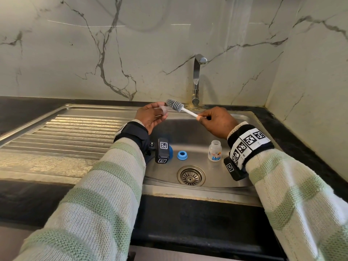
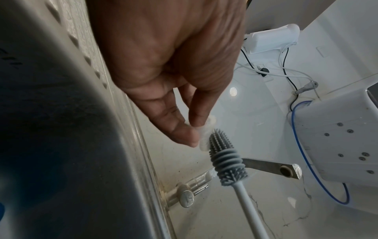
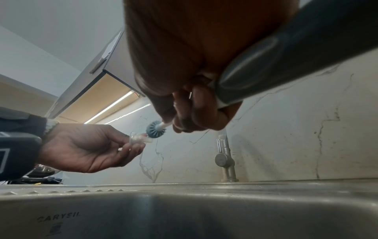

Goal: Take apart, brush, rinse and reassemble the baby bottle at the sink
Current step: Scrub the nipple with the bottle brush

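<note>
Above the sink basin (image 1: 216, 166) my left hand (image 1: 150, 116) pinches the clear silicone teat (image 1: 163, 109) between thumb and fingers; the same teat (image 2: 205, 134) (image 3: 140, 138) shows in both wrist views. My right hand (image 1: 216, 122) grips the white handle of the brush (image 1: 189, 111), whose grey bristle head (image 1: 174, 104) (image 2: 223, 155) (image 3: 153, 129) lies against the teat. On the basin floor stands the open clear bottle body (image 1: 215, 151). The blue screw ring (image 1: 182, 155) lies to its left. A blue cap (image 1: 171, 152) is partly hidden behind my left wrist camera.
The steel tap (image 1: 196, 80) stands at the back rim, spout over the basin, no water running. The drain strainer (image 1: 190, 175) is in the basin's front. A ribbed draining board (image 1: 75, 132) spreads to the left. Marble walls close the back and right.
</note>
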{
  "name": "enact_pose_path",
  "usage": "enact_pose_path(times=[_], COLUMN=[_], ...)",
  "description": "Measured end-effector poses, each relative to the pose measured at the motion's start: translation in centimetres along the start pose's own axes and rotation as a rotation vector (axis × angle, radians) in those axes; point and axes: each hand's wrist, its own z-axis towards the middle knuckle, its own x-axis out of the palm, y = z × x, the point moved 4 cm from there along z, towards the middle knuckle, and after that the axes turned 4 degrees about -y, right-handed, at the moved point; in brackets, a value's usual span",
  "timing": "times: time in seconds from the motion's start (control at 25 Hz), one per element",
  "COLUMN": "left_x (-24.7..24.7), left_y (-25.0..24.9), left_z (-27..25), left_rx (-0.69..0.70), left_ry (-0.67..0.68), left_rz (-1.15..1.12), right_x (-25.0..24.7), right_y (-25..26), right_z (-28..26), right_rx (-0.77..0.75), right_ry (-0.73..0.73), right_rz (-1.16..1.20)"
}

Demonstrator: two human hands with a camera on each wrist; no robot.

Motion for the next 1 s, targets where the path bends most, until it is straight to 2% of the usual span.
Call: enact_pose_path(times=[0.32, 0.48, 0.84, 1.0], left_x=[-0.07, -0.04, -0.31, -0.08], left_y=[0.36, 0.08, 0.41, 0.28], left_z=[0.19, 0.22, 0.26, 0.26], left_rx=[-0.011, 0.012, -0.002, 0.024], left_ry=[0.0, -0.009, 0.002, -0.015], left_rz=[-0.071, 0.047, -0.022, 0.068], right_x=[0.0, 0.06, 0.28, 0.19], right_y=[-0.15, -0.03, -0.13, -0.17], right_z=[-0.08, -0.01, -0.14, -0.1], right_rx=[0.001, 0.0, 0.003, 0.006], right_ry=[0.015, 0.006, 0.041, 0.029], right_rz=[0.024, 0.021, 0.037, 0.03])
